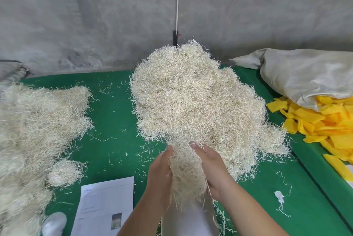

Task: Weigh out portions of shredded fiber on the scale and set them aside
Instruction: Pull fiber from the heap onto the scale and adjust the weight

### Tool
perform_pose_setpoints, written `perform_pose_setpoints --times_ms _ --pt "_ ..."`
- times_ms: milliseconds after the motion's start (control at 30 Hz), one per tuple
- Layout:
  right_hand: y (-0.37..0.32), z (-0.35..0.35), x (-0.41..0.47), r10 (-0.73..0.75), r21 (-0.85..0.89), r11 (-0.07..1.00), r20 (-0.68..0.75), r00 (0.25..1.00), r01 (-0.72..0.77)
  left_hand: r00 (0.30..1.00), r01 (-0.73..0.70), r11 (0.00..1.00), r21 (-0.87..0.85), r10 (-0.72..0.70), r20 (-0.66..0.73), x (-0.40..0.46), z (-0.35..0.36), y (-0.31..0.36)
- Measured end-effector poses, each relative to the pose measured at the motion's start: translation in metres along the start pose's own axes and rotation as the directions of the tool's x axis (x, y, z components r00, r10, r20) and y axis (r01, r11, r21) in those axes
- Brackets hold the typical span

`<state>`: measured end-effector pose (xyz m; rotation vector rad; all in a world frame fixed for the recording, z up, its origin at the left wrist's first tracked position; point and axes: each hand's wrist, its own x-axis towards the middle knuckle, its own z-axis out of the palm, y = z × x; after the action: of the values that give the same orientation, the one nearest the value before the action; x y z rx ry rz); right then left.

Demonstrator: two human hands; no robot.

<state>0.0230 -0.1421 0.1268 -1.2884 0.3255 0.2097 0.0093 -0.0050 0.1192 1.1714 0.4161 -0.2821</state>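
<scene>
Left hand [160, 171] and right hand [211, 169] cup a fiber clump [186, 171] between curled fingers, near the big pile [194, 98]. Advised: lower it gently onto the scale pan [189, 218], avoiding spillage.

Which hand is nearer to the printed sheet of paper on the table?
Left. The left hand grips the fiber clump just right of and above the paper. The right hand grips the clump's far side, farther from the paper.

Left hand [159, 171] and right hand [212, 169] cup a fiber clump [186, 169] above the green table [114, 113].
</scene>
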Motion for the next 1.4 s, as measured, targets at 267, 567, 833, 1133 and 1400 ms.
perform_pose_setpoints --times_ms 267,567,833,1133,1400 --pt "0.018 0.026 0.001 -0.138 -0.245 0.962 -0.057 0.989 0.120 0.987 -0.047 0.999 0.012 0.048 -0.156 0.001 0.013 -0.018" --pt "0.014 0.015 -0.001 -0.116 -0.280 0.955 -0.038 0.993 0.100 0.936 -0.184 0.976 0.120 0.211 -0.281 0.019 -0.019 -0.009" --pt "0.004 0.014 0.006 -0.099 -0.201 0.975 -0.027 0.995 0.092 0.962 -0.167 0.977 0.133 0.192 -0.196 0.010 -0.032 0.005" --pt "0.016 0.041 0.001 -0.233 -0.414 0.873 0.114 0.966 0.260 0.959 -0.267 0.962 0.054 0.271 -0.087 -0.002 -0.034 -0.014" --pt "0.022 0.045 0.010 -0.044 -0.480 0.854 0.315 0.948 0.199 0.743 -0.221 0.675 0.704 0.584 -0.327 0.035 -0.170 0.036"
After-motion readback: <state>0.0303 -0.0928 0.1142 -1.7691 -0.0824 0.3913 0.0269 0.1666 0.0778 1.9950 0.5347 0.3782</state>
